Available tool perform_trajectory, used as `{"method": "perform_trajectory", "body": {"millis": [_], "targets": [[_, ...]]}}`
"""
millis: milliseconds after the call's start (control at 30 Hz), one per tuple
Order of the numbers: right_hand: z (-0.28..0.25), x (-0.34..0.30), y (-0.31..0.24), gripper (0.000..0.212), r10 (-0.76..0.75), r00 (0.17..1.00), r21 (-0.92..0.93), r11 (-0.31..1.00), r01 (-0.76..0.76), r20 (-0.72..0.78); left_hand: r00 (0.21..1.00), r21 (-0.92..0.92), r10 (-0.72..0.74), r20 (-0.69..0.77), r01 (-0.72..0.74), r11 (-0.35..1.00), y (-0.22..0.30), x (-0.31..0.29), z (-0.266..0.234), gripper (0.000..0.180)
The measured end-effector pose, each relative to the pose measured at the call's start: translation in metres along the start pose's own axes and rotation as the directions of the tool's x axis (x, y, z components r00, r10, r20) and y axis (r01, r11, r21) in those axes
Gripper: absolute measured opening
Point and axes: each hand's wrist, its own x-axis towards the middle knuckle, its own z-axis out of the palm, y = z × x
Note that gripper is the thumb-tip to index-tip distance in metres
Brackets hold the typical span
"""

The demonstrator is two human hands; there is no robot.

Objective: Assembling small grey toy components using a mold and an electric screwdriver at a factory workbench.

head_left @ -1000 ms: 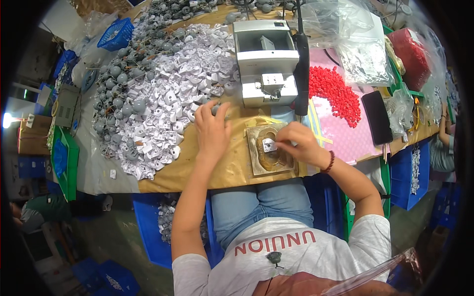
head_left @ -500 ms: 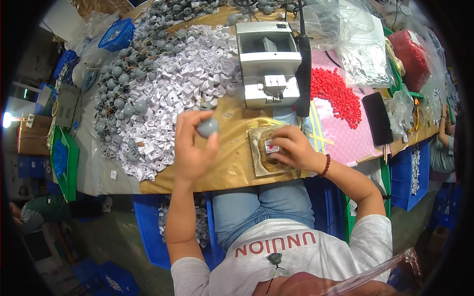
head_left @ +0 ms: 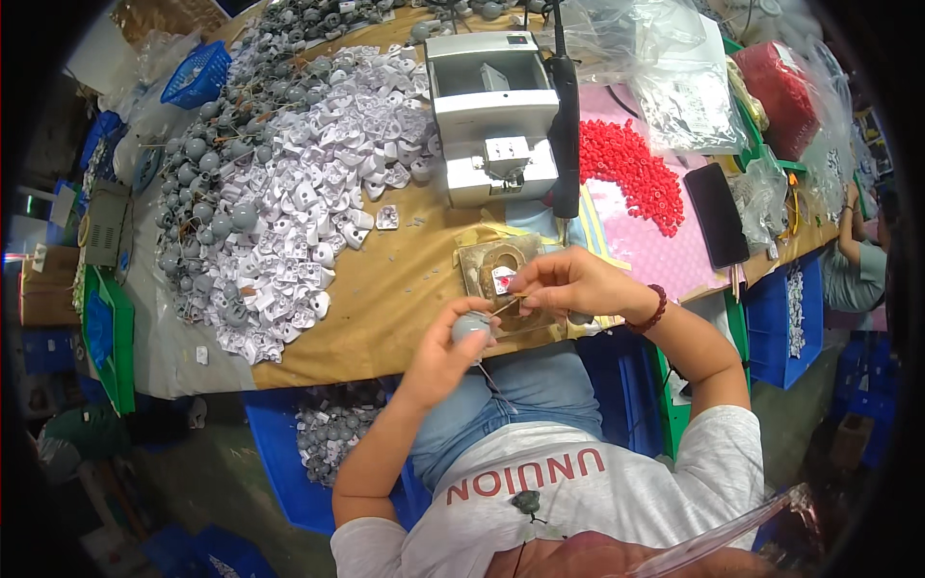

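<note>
My left hand [head_left: 436,358] is closed round a grey ball-shaped part [head_left: 471,327] just above the table's front edge. Thin wires come off the ball; one wire [head_left: 490,381] hangs down over my lap. Another short wire [head_left: 504,306] runs from the ball to my right hand [head_left: 582,286], whose fingertips pinch it. Beyond the fingers lies a square metal fixture [head_left: 473,257] with a rounded recess. In it sits a white plastic piece [head_left: 501,275] with a red part [head_left: 505,282] on it. My right hand partly covers the fixture.
A white and silver bench machine [head_left: 491,121] stands behind the fixture. Heaped at left are white plastic pieces [head_left: 318,183] and grey balls [head_left: 220,223]. Red small parts [head_left: 631,173] and a black phone [head_left: 717,214] lie at right. Blue bins [head_left: 279,453] stand below the table edge.
My left hand has brought the grey ball right and nearer to me, beside the fixture. My right hand has let go of the white piece and now pinches a wire. The view has shifted slightly.
</note>
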Motion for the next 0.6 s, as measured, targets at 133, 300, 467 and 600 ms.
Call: {"method": "perform_trajectory", "body": {"millis": [133,300,467,600], "targets": [[0.001,0.006,0.029,0.013,-0.628,0.778,-0.793,0.465,0.393,0.018,0.903,0.755,0.427,0.036,-0.305,0.581,-0.016,0.003,0.015,0.04],[0.011,0.022,0.038,0.025,-0.701,0.688,-0.937,0.084,0.339,0.186,0.849,0.864,0.506,0.154,-0.364,0.348,-0.023,0.008,0.022,0.042],[0.013,0.02,0.034,0.033,-0.61,0.734,-0.948,-0.097,0.304,0.299,0.846,0.859,0.5,0.182,-0.384,0.338,-0.029,0.015,0.02,0.04],[0.019,0.016,0.032,0.033,-0.553,0.786,-0.96,-0.119,0.254,0.277,0.867,0.853,0.469,0.17,-0.368,0.37,-0.025,0.015,0.018,0.041]]}}
